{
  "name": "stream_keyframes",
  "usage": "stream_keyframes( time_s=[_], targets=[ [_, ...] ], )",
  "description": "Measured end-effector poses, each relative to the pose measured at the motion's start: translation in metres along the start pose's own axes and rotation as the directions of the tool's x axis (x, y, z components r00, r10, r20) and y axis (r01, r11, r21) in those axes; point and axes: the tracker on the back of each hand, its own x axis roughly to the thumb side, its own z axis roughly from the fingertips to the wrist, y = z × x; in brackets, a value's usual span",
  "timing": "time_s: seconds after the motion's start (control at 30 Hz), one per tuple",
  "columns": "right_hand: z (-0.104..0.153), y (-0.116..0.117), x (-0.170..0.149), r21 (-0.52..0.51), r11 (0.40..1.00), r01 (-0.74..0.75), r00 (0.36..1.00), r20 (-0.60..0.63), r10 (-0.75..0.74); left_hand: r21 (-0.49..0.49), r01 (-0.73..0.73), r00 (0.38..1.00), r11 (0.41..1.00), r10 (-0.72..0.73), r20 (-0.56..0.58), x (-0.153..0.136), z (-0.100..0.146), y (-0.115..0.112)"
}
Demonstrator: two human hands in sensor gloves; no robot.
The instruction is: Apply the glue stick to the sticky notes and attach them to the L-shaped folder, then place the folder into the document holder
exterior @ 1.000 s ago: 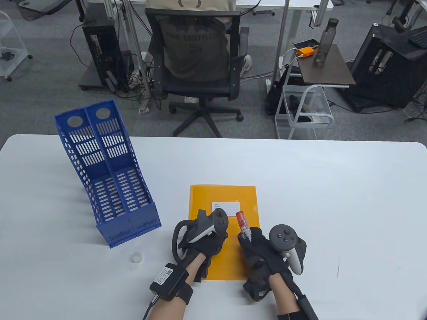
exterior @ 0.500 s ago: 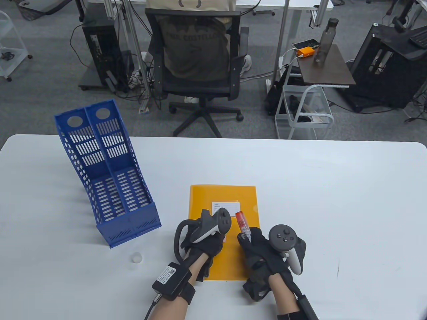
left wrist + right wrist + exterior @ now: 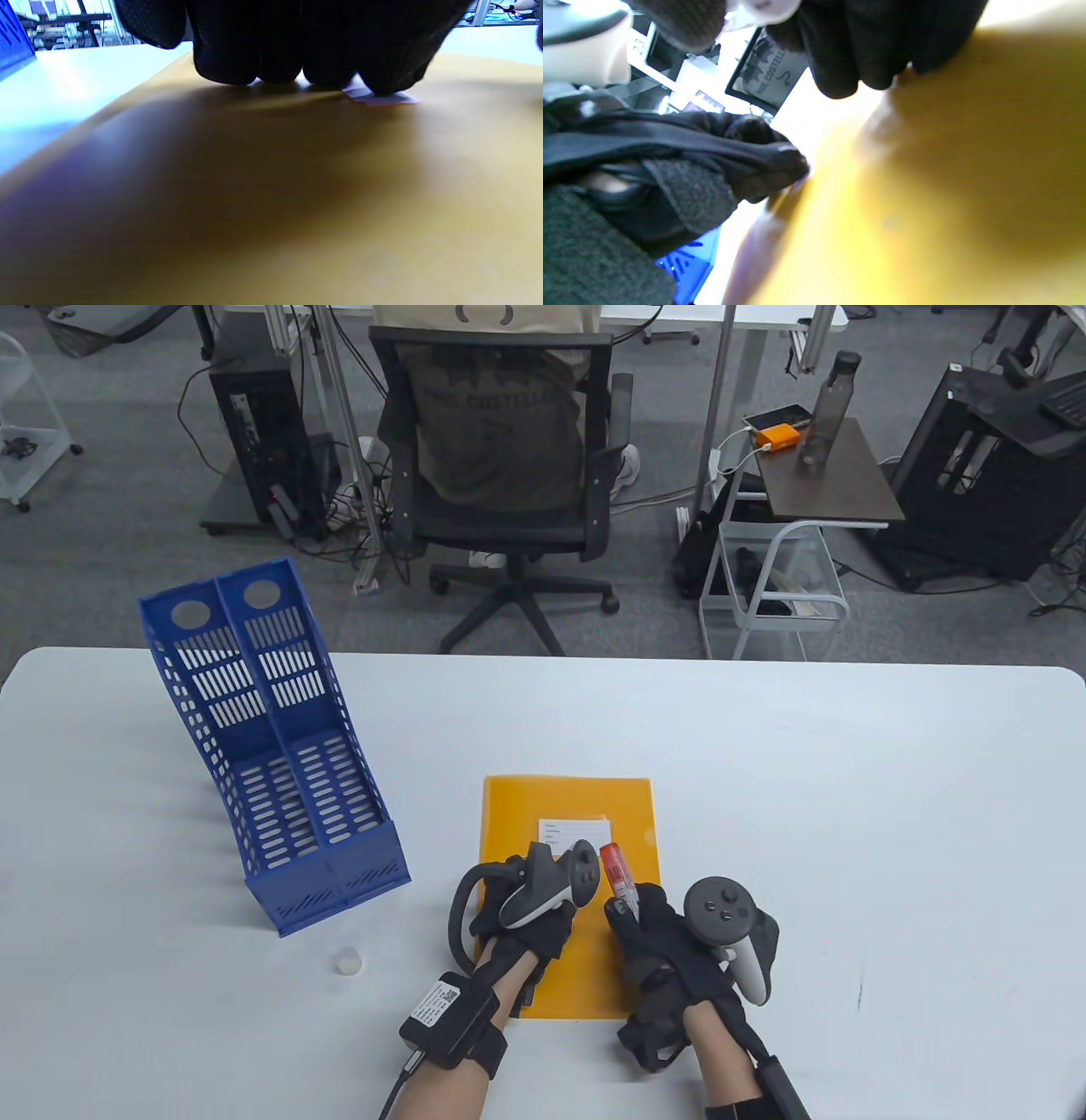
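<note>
An orange L-shaped folder (image 3: 567,806) with a white label (image 3: 574,830) lies flat at the table's near middle. My left hand (image 3: 528,931) rests on its lower left part. In the left wrist view its fingertips (image 3: 322,72) press a pale sticky note (image 3: 384,98) against the folder (image 3: 271,190). My right hand (image 3: 652,933) grips a glue stick (image 3: 617,878) with its red end pointing up and away, just right of the left hand's tracker. The right hand's fingers (image 3: 869,55) hover over the folder (image 3: 946,190). The blue document holder (image 3: 280,763) stands to the left.
A small white cap (image 3: 346,961) lies on the table (image 3: 848,814) near the holder's front corner. Beyond the far edge a person sits in an office chair (image 3: 501,475), and a side cart (image 3: 780,585) stands to the right.
My left hand has slid a little to the right, and its tracker has turned toward the glue stick. The right hand and the glue stick have stayed in place.
</note>
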Motion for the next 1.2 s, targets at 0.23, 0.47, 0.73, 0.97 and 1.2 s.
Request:
stream_keyframes(
  time_s=[0.23,0.47,0.73,0.97,1.2],
  targets=[
    [0.000,0.000,0.000,0.000,1.000,0.000,1.000,0.000,0.000,-0.069,0.017,1.000,0.997,-0.016,0.004,0.001,-0.004,0.001],
    [0.000,0.000,0.000,-0.005,1.000,-0.003,1.000,0.001,0.003,-0.158,0.019,1.000,0.987,-0.019,0.003,0.001,-0.009,0.000],
    [0.000,0.000,0.000,-0.005,1.000,0.002,1.000,0.000,-0.002,-0.193,0.005,1.000,0.981,-0.002,0.014,0.000,-0.010,0.001],
    [0.000,0.000,0.000,-0.005,1.000,0.002,1.000,0.000,-0.002,-0.284,0.018,1.000,0.959,-0.013,0.022,0.001,-0.016,0.001],
    [0.000,0.000,0.000,-0.008,1.000,0.000,1.000,-0.002,0.000,-0.289,0.029,1.000,0.957,-0.026,0.015,0.003,-0.017,0.001]
  ],
)
